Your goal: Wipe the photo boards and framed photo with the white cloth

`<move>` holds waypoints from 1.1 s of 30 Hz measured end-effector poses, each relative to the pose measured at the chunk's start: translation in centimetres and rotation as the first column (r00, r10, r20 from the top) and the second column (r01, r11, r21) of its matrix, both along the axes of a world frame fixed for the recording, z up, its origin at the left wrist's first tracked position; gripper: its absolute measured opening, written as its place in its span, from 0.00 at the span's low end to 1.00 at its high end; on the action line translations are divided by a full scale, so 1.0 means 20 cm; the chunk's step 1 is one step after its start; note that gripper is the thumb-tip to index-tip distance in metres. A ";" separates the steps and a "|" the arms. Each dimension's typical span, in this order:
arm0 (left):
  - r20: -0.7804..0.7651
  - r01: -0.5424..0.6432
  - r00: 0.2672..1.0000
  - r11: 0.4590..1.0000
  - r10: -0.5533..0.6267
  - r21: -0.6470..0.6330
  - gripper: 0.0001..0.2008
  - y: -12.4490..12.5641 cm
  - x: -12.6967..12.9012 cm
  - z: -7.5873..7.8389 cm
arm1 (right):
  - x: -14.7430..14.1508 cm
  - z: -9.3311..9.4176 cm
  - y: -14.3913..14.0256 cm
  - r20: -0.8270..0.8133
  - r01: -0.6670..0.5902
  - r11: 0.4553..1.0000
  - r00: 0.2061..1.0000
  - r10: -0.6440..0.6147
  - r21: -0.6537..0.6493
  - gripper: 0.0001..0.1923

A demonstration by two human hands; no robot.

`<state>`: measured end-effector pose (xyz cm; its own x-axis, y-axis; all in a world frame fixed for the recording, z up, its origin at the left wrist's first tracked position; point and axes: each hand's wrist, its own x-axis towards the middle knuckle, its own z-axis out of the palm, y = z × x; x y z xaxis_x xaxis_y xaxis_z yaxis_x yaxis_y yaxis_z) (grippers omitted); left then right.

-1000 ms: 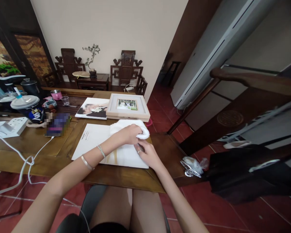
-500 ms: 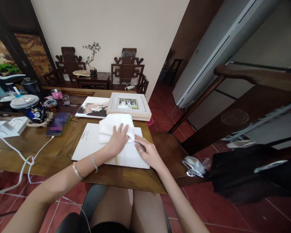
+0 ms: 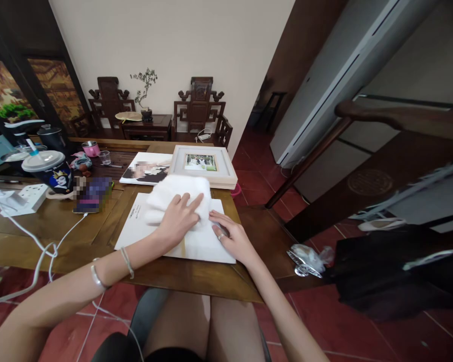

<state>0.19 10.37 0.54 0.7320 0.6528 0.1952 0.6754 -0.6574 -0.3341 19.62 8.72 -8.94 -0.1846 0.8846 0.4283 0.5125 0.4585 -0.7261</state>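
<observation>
— grip? left hand [image 3: 177, 221] pressed flat, fingers spread, on white cloth [image 3: 177, 196]; right hand [image 3: 230, 239] flat, unclenched, steadying white board [image 3: 196, 241].
— cloth position? under left palm, on board's far edge; long axis left-right.

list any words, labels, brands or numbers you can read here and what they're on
None can be read.
White board under the left hand and white cloth: small dark print near its top left corner, too small to read.
Dark cup: a cartoon figure, no legible words.
Framed photo: a picture only, no text visible.
Right hand covers no print that shows.
</observation>
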 end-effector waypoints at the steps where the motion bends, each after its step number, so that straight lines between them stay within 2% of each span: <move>1: 0.000 0.000 1.000 1.000 0.000 -0.026 0.15 0.03 0.02 -0.05 | 0.00 0.00 0.00 0.001 0.002 1.000 1.000 -0.002 -0.001 0.16; 3: 0.017 -0.008 1.000 0.998 0.009 -0.069 0.15 0.08 0.05 -0.13 | 0.00 0.01 0.00 0.002 0.004 1.000 1.000 -0.004 0.001 0.16; 5: 0.044 -0.022 0.999 0.994 0.027 -0.109 0.15 0.13 0.08 -0.17 | 0.00 0.01 0.00 0.005 0.008 1.000 1.000 -0.008 0.005 0.16; 8: 0.044 -0.046 0.998 0.981 0.055 -0.189 0.18 0.16 0.10 -0.19 | 0.00 0.01 0.00 0.007 0.013 1.000 1.000 -0.013 0.005 0.16; 10: 0.009 -0.042 0.999 0.974 0.045 -0.224 0.19 0.13 0.09 -0.18 | 0.00 0.00 0.00 0.004 0.014 1.000 1.000 -0.014 0.004 0.16; 13: -0.065 -0.026 0.998 0.970 0.010 -0.240 0.16 -0.03 0.06 -0.16 | 0.00 0.00 0.01 0.000 0.014 1.000 1.000 -0.014 0.008 0.15; 18: -0.110 0.048 0.991 0.958 -0.082 -0.282 0.13 -0.41 -0.02 -0.11 | 0.00 0.01 0.00 0.003 -0.006 1.000 1.000 0.006 -0.002 0.16; 21: -0.097 0.089 0.987 0.932 -0.131 -0.351 0.12 -0.49 -0.05 -0.07 | 0.01 0.01 0.00 0.011 -0.013 1.000 1.000 0.013 0.000 0.18; 24: -0.075 0.074 0.991 0.920 -0.110 -0.384 0.11 -0.38 -0.05 -0.03 | 0.01 0.01 0.00 0.013 0.001 1.000 1.000 -0.002 0.002 0.17; 30: -0.003 0.022 1.000 0.905 -0.026 -0.426 0.14 0.11 0.02 0.01 | 0.00 0.00 0.00 0.012 -0.014 1.000 1.000 0.014 0.011 0.16; 33: 0.012 0.005 1.000 0.909 0.000 -0.416 0.14 0.26 0.05 0.03 | 0.00 0.00 0.00 0.006 -0.015 1.000 1.000 0.015 0.009 0.16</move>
<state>1.15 15.60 1.07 0.7328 0.6751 -0.0850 0.6761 -0.7365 -0.0218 19.66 8.79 -9.00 -0.2007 0.8776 0.4354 0.5097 0.4731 -0.7186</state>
